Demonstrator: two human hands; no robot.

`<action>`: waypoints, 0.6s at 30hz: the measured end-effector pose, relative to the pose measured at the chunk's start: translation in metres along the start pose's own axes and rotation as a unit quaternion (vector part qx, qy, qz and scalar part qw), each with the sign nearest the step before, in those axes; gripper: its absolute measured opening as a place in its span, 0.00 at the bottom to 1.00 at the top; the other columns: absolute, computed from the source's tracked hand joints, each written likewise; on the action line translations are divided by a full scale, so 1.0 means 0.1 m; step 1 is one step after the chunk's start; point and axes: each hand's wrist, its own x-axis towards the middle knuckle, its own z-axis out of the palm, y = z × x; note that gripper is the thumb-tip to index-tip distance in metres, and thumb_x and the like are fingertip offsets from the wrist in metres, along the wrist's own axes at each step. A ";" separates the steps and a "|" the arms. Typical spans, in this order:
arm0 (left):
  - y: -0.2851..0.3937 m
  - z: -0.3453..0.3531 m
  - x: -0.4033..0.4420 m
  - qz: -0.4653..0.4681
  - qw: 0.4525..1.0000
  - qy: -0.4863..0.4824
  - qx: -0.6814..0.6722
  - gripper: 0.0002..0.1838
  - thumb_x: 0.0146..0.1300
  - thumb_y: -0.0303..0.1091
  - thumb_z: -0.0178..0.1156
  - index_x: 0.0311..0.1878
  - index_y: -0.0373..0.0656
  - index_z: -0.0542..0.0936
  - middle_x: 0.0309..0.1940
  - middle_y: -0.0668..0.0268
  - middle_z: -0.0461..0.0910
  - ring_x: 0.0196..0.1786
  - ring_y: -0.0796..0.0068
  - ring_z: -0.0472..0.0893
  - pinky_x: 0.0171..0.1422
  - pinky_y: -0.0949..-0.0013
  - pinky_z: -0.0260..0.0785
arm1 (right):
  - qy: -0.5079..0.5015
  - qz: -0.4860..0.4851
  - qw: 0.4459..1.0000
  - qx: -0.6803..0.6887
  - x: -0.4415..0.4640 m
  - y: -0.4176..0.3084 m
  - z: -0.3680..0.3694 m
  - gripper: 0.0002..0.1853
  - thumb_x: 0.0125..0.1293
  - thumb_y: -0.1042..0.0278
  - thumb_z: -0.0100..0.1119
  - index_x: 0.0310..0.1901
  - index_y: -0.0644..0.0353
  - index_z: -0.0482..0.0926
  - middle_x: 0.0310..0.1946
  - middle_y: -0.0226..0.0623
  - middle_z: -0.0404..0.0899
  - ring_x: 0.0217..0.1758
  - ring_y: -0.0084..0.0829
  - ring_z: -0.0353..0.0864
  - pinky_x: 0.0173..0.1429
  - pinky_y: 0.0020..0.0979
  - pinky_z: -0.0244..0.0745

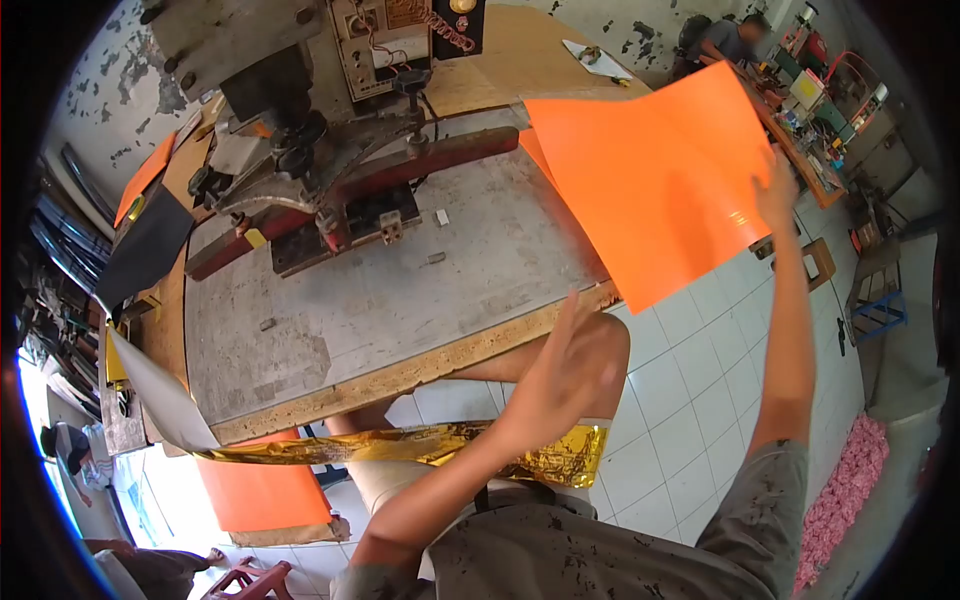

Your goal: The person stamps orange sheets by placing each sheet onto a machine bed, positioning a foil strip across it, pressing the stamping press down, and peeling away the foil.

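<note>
An orange sheet [660, 180] is held up at the right by my right hand [775, 190], whose fingers are at the sheet's right edge. Part of another orange layer shows behind its left edge. My left hand [565, 385] is raised over my knee, near the table's front edge, fingers apart and holding nothing. A strip of gold foil [570, 455] lies across my lap below it. The grey metal table top [400, 320] is in front of me, with a press [300, 180] standing over its back part.
More orange sheets [260, 490] hang below the table at the lower left. A black sheet [150, 245] lies at the left. Another person [735, 42] sits at the back right by a cluttered bench; someone else [75, 450] is at the far left. A red stool [255, 580] stands below.
</note>
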 end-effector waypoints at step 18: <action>-1.60 -2.28 -4.48 -0.498 0.610 0.387 0.479 0.35 0.68 0.43 0.65 0.75 0.43 0.66 0.73 0.44 0.64 0.75 0.41 0.65 0.76 0.40 0.61 | -0.156 -0.001 0.934 0.322 -0.64 -0.90 0.27 0.35 0.71 0.54 0.65 0.77 0.52 0.69 0.83 0.41 0.57 0.87 0.41 0.51 0.87 0.44 0.47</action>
